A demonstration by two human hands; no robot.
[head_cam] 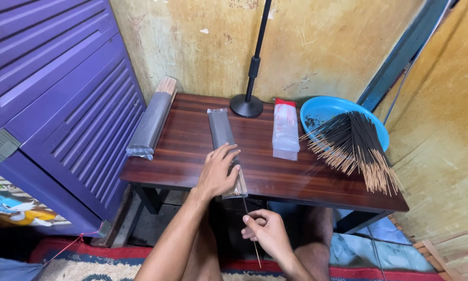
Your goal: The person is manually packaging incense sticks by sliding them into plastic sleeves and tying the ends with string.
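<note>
My left hand point(216, 174) lies flat, fingers spread, on the grey packet of incense sticks point(224, 143) at the front edge of the table point(187, 156). My right hand point(265, 231), below that edge, pinches a single incense stick point(252, 237).

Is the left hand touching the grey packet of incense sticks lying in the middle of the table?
Touching. The head view shows the left hand lying flat on the grey packet, fingers spread over its near end.
</note>
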